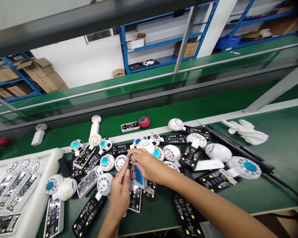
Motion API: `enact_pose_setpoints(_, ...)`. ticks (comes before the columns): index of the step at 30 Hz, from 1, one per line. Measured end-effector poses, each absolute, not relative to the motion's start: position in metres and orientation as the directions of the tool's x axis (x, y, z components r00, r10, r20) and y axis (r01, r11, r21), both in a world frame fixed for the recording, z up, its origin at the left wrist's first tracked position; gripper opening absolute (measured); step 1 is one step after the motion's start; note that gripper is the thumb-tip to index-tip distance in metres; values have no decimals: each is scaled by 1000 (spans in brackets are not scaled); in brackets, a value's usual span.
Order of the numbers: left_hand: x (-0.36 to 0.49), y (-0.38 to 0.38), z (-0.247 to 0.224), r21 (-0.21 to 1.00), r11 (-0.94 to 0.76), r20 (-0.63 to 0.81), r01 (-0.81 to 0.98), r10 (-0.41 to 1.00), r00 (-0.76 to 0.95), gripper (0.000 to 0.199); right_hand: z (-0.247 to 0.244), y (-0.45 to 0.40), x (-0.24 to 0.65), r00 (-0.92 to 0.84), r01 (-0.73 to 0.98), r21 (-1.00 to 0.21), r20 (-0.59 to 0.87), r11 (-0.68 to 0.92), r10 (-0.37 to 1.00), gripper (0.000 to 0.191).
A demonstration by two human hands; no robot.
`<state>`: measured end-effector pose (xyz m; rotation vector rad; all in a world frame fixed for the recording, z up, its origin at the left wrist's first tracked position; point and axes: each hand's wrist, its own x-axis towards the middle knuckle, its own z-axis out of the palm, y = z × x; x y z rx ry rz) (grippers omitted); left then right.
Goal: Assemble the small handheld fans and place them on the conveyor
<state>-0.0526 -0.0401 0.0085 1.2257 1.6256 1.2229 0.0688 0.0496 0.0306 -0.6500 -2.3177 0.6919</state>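
In the middle of the bench, my left hand (121, 188) is closed with thumb and fingers on a small dark part (129, 162). My right hand (146, 165) meets it from the other side, fingers bent at the same part; its fingertips are partly hidden. Just under my right hand shows a white piece with a blue face (139, 178). Around both hands lie several black circuit boards (88, 213) joined to round white heads (105, 183), some with blue discs.
A white foam tray (43, 188) with boards stands at left. A black soldering iron (238, 148) with its cable and a white glove (247, 131) lie at right. Beyond a metal rail, a green conveyor (161, 115) bears a red-headed unit (144, 122).
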Motion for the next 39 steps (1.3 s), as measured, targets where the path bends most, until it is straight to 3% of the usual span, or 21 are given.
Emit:
enact_pose_setpoints(4,-38,-38,-1,912,82,105,401,900,-422,45,18,39,63,-501,312,-636,522,706,691,18)
enact_pose_setpoints(7,-28,-38,-9,847,30,239,531,871,-430,42,11,33,59,-410,314,-645,569,697,712,20)
enact_pose_setpoints(12,-24,-38,-18,749,-91,428,657,822,-375,41,9,30,59,-351,309,-652,598,692,720,20)
enact_pose_setpoints(19,-22,-38,-23,680,-157,532,716,778,-335,44,12,33,60,-380,231,-657,618,718,688,23)
enact_pose_setpoints(21,-23,-38,-22,702,-140,506,698,788,-351,42,13,36,61,-397,208,-660,617,722,679,22)
enact_pose_setpoints(27,-29,-39,-11,855,91,211,510,838,-504,44,14,41,63,-473,190,-656,591,731,653,21)
enact_pose_setpoints(31,-30,-41,-2,765,26,285,643,882,-375,43,16,33,67,-462,358,-619,533,699,708,17)
enact_pose_setpoints(33,-29,-41,3,693,46,300,719,889,-346,51,13,30,71,-426,484,-600,474,637,771,31)
enact_pose_setpoints(36,-26,-38,11,700,125,170,703,927,-335,67,5,31,82,-468,490,-621,405,612,786,44)
enact_pose_setpoints(39,-25,-30,17,691,127,8,711,983,-182,73,3,35,98,-545,408,-685,348,604,763,46)
